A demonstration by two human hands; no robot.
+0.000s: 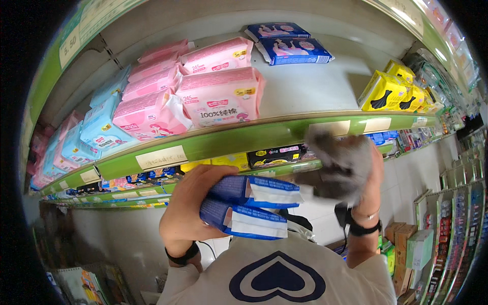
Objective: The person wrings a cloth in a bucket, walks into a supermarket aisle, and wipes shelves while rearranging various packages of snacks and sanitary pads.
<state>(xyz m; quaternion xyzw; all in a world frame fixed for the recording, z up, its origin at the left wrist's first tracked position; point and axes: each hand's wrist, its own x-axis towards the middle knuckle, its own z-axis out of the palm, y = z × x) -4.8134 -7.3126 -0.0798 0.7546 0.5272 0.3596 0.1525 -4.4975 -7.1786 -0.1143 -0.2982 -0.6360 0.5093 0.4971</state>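
My left hand grips two dark blue packs of sanitary pads, an upper pack and a lower pack, in front of my chest. Their white-flapped ends face right. My right hand holds a grey cloth, blurred, at the shelf's front edge; most of the fingers are hidden behind it. Two more blue packs lie at the back of the white shelf. Pink packs stand in rows on its left part, with light blue packs farther left.
Yellow packs stand at the shelf's right end. A green price rail runs along the front edge, with more stocked shelves below. Cardboard boxes stand on the floor at right, beside another stocked rack.
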